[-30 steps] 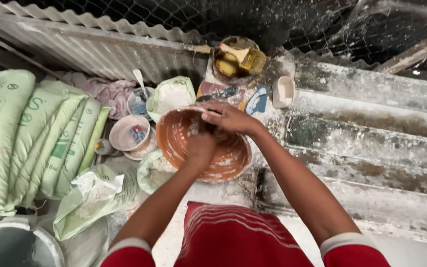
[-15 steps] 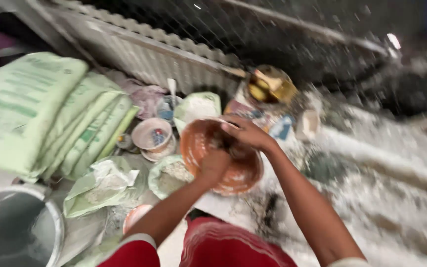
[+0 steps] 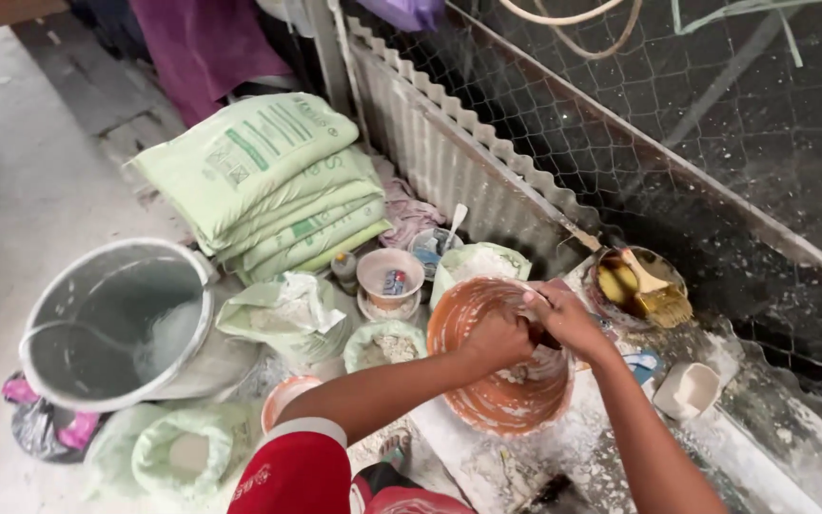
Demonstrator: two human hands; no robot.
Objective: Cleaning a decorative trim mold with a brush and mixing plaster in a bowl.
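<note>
We clasp both hands, left (image 3: 499, 340) and right (image 3: 568, 319), closed on something hidden inside the round orange plastic bowl (image 3: 487, 400) before us, which could tip and spill if pressed unevenly.

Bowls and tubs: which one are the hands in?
The orange bowl, smeared with white paste. Both the left hand and the right hand are inside its rim. The small pink bowl and the grey bucket sit untouched.

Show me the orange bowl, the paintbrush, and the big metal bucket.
orange bowl (image 3: 487, 405), head view, near inner wall.
paintbrush (image 3: 663, 303), head view, on the bristles.
metal bucket (image 3: 97, 324), head view, inner wall.
</note>
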